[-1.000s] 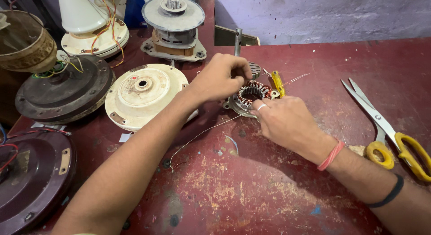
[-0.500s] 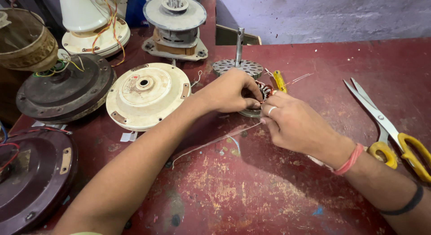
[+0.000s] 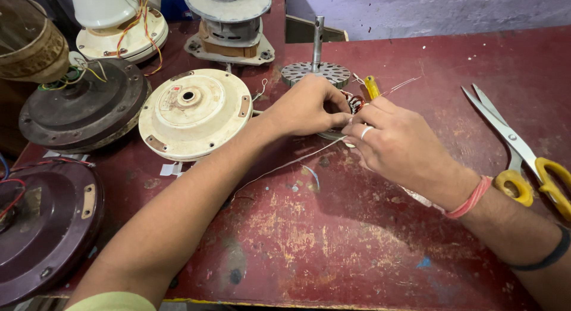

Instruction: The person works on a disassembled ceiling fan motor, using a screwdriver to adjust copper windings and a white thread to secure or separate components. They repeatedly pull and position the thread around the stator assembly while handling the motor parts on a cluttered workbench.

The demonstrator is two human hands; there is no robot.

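My left hand (image 3: 306, 106) and my right hand (image 3: 398, 141) meet over a small wound motor stator (image 3: 355, 103) on the worn red table (image 3: 333, 239); both pinch it and mostly cover it. Copper coils show between my fingers. A thin white wire (image 3: 285, 166) trails from the stator toward the near left. A yellow-handled tool (image 3: 372, 86) lies just behind my right hand. Behind the hands stands a grey perforated rotor disc with an upright shaft (image 3: 317, 67).
Yellow-handled scissors (image 3: 523, 159) lie at the right. A cream fan motor cover (image 3: 193, 112) sits left of my hands. Dark brown covers (image 3: 80, 106), (image 3: 44, 222) crowd the left side; a cream housing with wires (image 3: 122, 25) and a grey motor (image 3: 229, 22) stand at the back.
Both hands have closed in tighter over the stator, hiding more of it. The rotor disc with its shaft has come into full view behind them.
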